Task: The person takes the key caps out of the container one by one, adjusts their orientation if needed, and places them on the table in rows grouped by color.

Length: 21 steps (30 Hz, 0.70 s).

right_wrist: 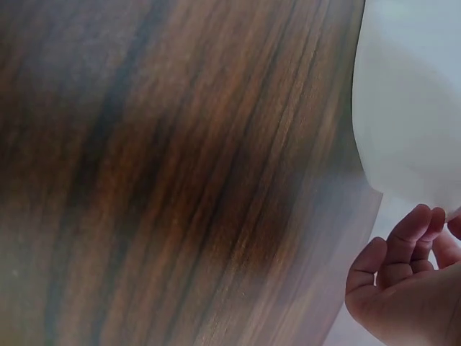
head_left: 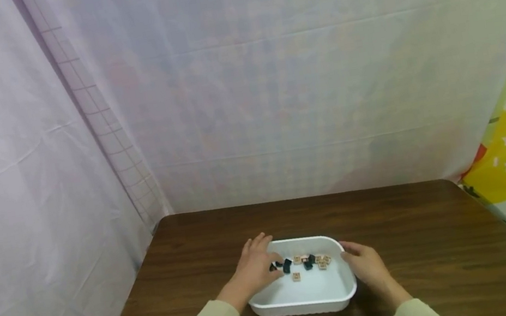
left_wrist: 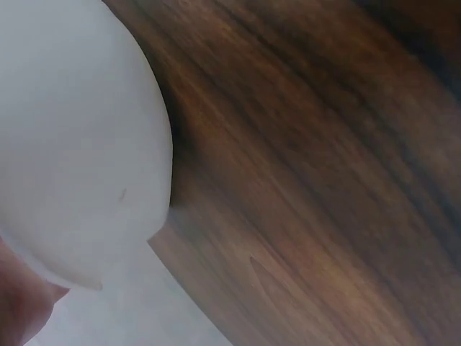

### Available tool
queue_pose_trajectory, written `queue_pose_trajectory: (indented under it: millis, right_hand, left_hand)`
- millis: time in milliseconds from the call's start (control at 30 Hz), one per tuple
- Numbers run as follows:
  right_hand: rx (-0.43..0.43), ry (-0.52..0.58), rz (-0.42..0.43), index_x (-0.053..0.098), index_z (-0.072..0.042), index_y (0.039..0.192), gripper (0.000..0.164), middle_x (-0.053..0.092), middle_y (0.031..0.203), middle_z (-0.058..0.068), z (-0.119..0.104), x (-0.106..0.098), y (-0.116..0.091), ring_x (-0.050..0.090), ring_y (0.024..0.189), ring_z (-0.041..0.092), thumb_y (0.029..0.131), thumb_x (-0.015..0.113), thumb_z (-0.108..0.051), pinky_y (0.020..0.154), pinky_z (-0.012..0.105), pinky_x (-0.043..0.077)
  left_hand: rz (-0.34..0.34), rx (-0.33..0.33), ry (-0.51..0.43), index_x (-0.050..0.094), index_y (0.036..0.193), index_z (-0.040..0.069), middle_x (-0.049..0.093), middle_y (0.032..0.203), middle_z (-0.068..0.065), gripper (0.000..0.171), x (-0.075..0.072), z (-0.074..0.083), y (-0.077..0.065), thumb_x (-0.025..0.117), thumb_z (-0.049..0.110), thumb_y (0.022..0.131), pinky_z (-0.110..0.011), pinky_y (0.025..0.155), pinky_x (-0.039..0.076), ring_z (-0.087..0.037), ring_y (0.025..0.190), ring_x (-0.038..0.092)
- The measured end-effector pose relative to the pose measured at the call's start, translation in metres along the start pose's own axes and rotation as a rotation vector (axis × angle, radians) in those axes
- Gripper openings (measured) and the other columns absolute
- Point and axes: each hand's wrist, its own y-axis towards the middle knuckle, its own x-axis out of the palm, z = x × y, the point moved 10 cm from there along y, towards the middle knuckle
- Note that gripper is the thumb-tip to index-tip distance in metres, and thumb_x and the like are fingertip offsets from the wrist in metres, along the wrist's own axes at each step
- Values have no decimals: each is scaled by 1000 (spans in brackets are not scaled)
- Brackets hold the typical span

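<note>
A white, shallow plastic tray [head_left: 306,304] with rounded corners sits on the table in the head view. Inside lie several small tiles [head_left: 296,277] that look like mini mahjong tiles, some beige with marks, others dark [head_left: 287,266]. My left hand [head_left: 256,262] is over the tray's left end, its thumb and forefinger apart around dark tiles at that side. At the opposite end, my right hand [head_left: 367,267] holds the rim, thumb on top. The right wrist view shows its curled fingers [right_wrist: 403,241] at the tray's wall [right_wrist: 410,108].
The tray stands near the front of a dark brown wooden table [head_left: 187,245]. White curtains [head_left: 273,94] hang behind it and along the left. On the right is a pale sheet with a yellow printed shape [head_left: 502,162].
</note>
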Motion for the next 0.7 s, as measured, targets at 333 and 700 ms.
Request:
queue_pose_trajectory:
  millis: [333,700]
  right_hand:
    - [46,35,-9,52,8,136,43,51,135,33,7,2,2,55,117,45,98,52,-11,93,50,49]
    - [81,65,-14,50,7,139,45,47,139,34,12,3,3,50,123,48,98,51,-11,97,53,45]
  left_hand:
    - [-21,70,171,77,104,30,46,148,-10,22,14,11,12,79,38,84,-54,113,26,-32,142,32]
    - [-23,111,359,78,101,35,42,152,-9,20,24,17,19,78,42,82,-52,115,22,-30,145,28]
